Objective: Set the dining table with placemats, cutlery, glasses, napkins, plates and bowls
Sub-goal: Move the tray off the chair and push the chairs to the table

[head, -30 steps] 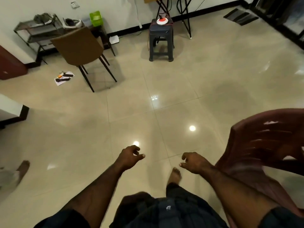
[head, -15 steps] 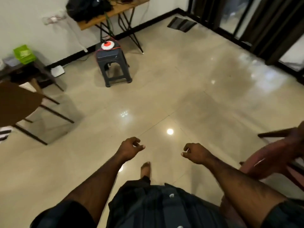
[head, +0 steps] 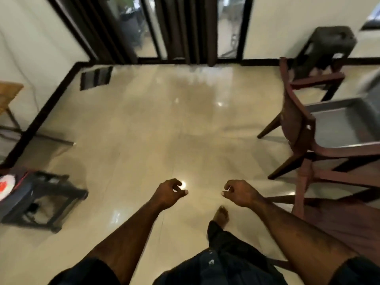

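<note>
Now, left hand (head: 167, 193): out front above floor (head: 144, 130), fingers loosely curled, empty.
Right hand (head: 241, 192): level with left, apart from it, loosely curled, empty.
Task items: none in view; cannot tell where.
Right side: wooden chair (head: 298, 120) near right forearm.
Change: view swung right; black stool (head: 41, 198) went to lower left; hands kept same pose.

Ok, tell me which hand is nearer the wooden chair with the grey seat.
Right. The right hand hangs just left of the wooden chair, near its front legs. The left hand is farther left, over open floor.
</note>
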Motion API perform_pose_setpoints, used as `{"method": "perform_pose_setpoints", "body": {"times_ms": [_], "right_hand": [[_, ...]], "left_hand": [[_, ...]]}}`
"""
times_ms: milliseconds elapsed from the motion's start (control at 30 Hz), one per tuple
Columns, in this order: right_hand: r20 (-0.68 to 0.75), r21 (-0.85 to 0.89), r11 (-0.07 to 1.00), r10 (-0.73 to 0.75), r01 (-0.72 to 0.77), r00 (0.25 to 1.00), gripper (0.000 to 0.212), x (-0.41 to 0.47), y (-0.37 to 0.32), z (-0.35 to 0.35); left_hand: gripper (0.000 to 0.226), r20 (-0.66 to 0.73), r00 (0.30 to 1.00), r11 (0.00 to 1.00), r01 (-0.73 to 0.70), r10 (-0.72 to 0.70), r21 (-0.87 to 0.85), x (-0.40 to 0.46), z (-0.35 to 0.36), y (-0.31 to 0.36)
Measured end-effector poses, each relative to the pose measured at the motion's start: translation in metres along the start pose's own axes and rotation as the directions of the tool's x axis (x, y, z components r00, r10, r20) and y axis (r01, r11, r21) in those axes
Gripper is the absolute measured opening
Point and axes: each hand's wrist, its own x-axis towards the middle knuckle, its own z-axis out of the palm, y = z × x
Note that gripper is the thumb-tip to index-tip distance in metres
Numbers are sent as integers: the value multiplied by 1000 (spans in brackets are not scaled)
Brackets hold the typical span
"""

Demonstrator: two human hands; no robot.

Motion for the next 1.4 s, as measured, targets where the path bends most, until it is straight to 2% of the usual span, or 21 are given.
{"method": "perform_pose_setpoints", "body": {"times_ms": [133,300,367,467,533,600,667,700,767,800,833,900,1000,1067,1133,1200,1300,1400], "right_hand": [[-54,-6,997,78,-79,995,44,33,9,-43],[-314,-22,986,151,-166,937,44,42,32,-125],[-502,-43,972,180,-232,846,40,31,39,-146],[-756,17,916,273,-400,594,44,1,52,-153],[-801,200,846,431,-494,415,52,-30,55,-136],[-747,391,729,608,-562,269,55,-61,50,-107],[-630,538,604,752,-588,195,60,-86,44,-68],[-566,584,547,804,-600,183,68,-96,38,-49],[-487,631,466,860,-620,151,86,-113,24,-8],[-475,635,442,870,-634,131,87,-119,19,9],[-467,643,407,880,-649,89,83,-128,12,24],[-490,653,367,872,-662,0,74,-145,1,44],[-481,646,267,869,-715,-111,54,-171,-7,64],[-438,644,205,889,-737,-135,46,-186,-5,75],[-427,640,222,899,-736,-100,46,-195,3,83],[-439,621,259,897,-740,-55,47,-200,14,86],[-479,587,285,877,-758,-41,47,-206,30,83],[-477,577,306,879,-757,-8,50,-226,50,80]], "left_hand": [[44,68,993,994,-101,98,37,70,-18,61],[39,270,916,934,-337,295,121,160,-27,168],[34,371,849,868,-464,378,177,191,-20,215],[38,495,716,738,-645,493,197,230,5,287],[39,588,586,610,-769,557,189,238,30,328],[41,682,436,459,-873,587,163,228,54,359],[45,764,261,269,-956,590,119,202,74,379],[48,796,163,149,-985,583,93,187,83,384],[57,841,-63,-161,-987,537,28,156,101,387],[62,844,-164,-297,-955,510,-6,143,110,387],[66,844,-249,-406,-913,476,-40,129,119,385],[72,849,-334,-542,-838,410,-68,106,135,382],[68,873,-355,-652,-756,335,-57,87,162,376],[52,905,-321,-667,-742,280,-57,79,180,377],[42,929,-279,-653,-755,242,-56,77,190,382],[46,940,-266,-624,-778,216,-76,82,197,387],[55,956,-236,-629,-773,175,-76,89,204,396],[43,964,-192,-627,-778,185,-34,76,221,401]]}}
